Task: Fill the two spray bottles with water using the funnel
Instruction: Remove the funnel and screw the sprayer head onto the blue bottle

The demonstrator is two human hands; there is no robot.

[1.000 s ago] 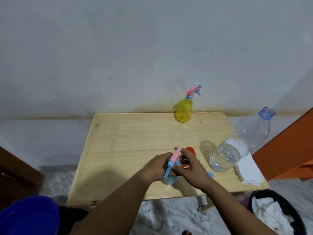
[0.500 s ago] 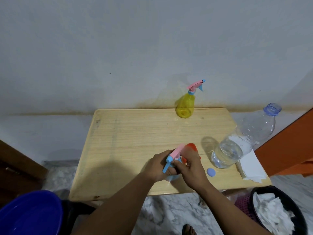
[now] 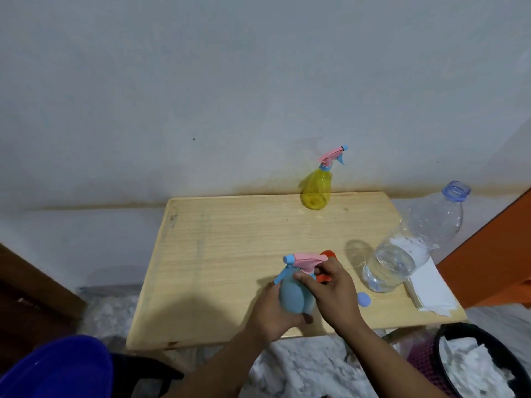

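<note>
1. Pale wooden table (image 3: pixel 230 254), rectangular with rounded corners and visible grain; its far edge sits against a grey plastered wall (image 3: pixel 230 81).
2. Open board spans the table's 9 to 12 o'clock area; all objects crowd the 12, 3 and 6 o'clock zones.
3. Blue translucent plastic spray bottle (image 3: pixel 291 294), pear-shaped, at 6 o'clock near the front edge. Its pink trigger head with blue nozzle (image 3: pixel 304 259) points toward 9 o'clock.
4. Left hand (image 3: pixel 275 314) wraps the bottle's belly from below and behind, fingers curled closed around it.
5. Right hand (image 3: pixel 333 294) pinches the neck collar under the trigger head, fingers bent tight on it.
6. Orange plastic funnel (image 3: pixel 327 268), mostly hidden behind the right hand; only rim and a lower sliver show.
7. Yellow translucent plastic spray bottle (image 3: pixel 316 191), upright at 12 o'clock by the far edge, with its pink and blue head fitted.
8. Clear ribbed plastic water bottle (image 3: pixel 408 251) at 3 o'clock, uncapped, with water in its lower part.
9. Small round blue cap (image 3: pixel 364 299) lies flat between the right hand and the water bottle, near the front edge.
10. White folded paper (image 3: pixel 428 288) at the table's right edge, partly under the water bottle.
11. Below the table: blue plastic basin (image 3: pixel 54 369) at 7 o'clock, black bin with white crumpled paper (image 3: pixel 474 366) at 5 o'clock, marbled floor between.
</note>
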